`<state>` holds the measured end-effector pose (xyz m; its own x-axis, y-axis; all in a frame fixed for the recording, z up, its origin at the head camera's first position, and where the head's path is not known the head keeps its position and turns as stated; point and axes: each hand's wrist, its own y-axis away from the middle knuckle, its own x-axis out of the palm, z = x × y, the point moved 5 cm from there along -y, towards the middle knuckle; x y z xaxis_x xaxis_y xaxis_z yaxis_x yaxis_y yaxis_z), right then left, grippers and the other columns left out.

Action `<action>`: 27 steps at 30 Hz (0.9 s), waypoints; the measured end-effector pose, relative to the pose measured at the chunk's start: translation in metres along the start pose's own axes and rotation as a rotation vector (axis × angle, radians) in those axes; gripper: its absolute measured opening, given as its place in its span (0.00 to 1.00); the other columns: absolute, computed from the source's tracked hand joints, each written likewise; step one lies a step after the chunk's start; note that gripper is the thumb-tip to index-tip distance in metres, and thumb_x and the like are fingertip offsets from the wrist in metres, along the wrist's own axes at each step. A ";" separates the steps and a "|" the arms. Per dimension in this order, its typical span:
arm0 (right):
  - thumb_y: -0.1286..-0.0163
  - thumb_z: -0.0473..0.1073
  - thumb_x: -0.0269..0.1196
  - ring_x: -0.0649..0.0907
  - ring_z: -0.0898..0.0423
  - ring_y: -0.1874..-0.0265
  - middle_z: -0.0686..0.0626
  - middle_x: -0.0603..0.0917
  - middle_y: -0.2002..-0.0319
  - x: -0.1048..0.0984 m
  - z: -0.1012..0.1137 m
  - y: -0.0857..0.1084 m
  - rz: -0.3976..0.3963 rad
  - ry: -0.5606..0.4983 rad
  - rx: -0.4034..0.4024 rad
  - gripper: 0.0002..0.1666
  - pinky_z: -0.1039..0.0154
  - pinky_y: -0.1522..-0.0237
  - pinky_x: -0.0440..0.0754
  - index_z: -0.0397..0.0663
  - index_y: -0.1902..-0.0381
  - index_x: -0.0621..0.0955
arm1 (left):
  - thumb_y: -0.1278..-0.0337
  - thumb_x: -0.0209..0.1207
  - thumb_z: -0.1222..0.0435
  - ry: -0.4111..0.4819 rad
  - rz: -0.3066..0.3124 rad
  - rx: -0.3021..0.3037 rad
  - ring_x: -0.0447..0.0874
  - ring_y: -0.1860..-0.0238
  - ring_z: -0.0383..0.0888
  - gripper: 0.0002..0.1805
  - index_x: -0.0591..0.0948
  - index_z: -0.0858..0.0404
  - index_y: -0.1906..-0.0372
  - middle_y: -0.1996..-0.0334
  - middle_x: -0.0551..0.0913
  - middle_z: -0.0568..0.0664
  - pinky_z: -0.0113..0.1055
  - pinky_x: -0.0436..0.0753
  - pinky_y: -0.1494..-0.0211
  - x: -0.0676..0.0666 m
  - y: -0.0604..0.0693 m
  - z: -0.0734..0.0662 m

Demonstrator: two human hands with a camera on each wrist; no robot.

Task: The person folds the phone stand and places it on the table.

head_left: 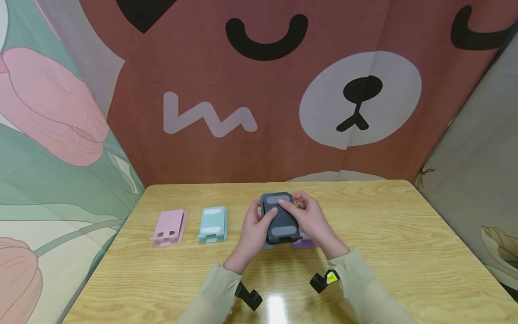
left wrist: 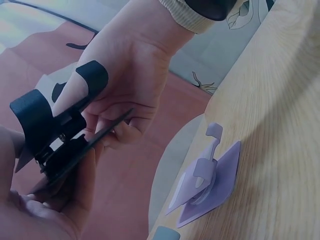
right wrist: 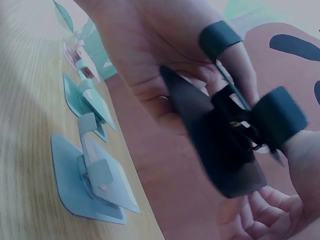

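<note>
Both hands hold a dark grey folding phone stand above the middle of the table. The left hand grips its left side, with the thumb across the front. On the other side the right hand grips it, its thumb on the upper part of the plate. Seen edge-on in the right wrist view, the stand's base plate lies at an angle to the front plate, with the hinge between. Partly hidden behind the hands are a light blue phone stand and a purple phone stand, both on the table.
A pink phone stand and a mint phone stand lie to the left on the wooden table. Behind the table hangs a printed bear curtain. Floral cloth hangs at the left side.
</note>
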<state>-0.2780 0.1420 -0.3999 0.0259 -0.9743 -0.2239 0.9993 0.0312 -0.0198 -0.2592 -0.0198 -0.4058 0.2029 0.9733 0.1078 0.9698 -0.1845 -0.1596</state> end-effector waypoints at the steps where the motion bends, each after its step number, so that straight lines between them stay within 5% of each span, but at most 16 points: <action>1: 0.30 0.59 0.68 0.84 0.50 0.71 0.43 0.84 0.66 0.000 0.000 0.000 0.014 -0.004 0.003 0.29 0.59 0.69 0.84 0.42 0.49 0.75 | 0.24 0.55 0.62 -0.002 0.004 -0.001 0.89 0.60 0.53 0.21 0.67 0.70 0.38 0.58 0.87 0.65 0.38 0.86 0.59 0.000 0.000 0.001; 10: 0.28 0.58 0.66 0.89 0.49 0.68 0.41 0.89 0.60 -0.013 0.002 0.003 0.083 -0.012 0.011 0.31 0.59 0.67 0.85 0.40 0.43 0.71 | 0.25 0.57 0.57 -0.095 0.039 -0.005 0.85 0.50 0.51 0.26 0.69 0.70 0.35 0.48 0.84 0.60 0.41 0.83 0.49 0.005 -0.001 0.004; 17: 0.28 0.59 0.66 0.88 0.51 0.67 0.40 0.89 0.60 -0.042 -0.002 0.003 0.023 0.038 0.014 0.34 0.61 0.63 0.84 0.36 0.43 0.71 | 0.27 0.59 0.55 -0.175 -0.063 0.019 0.80 0.44 0.53 0.27 0.71 0.68 0.33 0.41 0.80 0.60 0.48 0.76 0.38 -0.001 -0.003 0.004; 27: 0.29 0.64 0.64 0.85 0.55 0.64 0.40 0.85 0.57 -0.089 -0.017 0.004 -0.061 0.142 0.095 0.40 0.62 0.62 0.81 0.36 0.39 0.70 | 0.25 0.58 0.56 -0.182 -0.066 0.052 0.79 0.41 0.53 0.25 0.74 0.69 0.36 0.41 0.80 0.59 0.48 0.74 0.35 -0.005 -0.002 0.000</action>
<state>-0.2768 0.2329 -0.3965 -0.0317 -0.9324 -0.3601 0.9971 -0.0544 0.0532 -0.2627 -0.0246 -0.4057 0.1063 0.9926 -0.0590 0.9710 -0.1164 -0.2090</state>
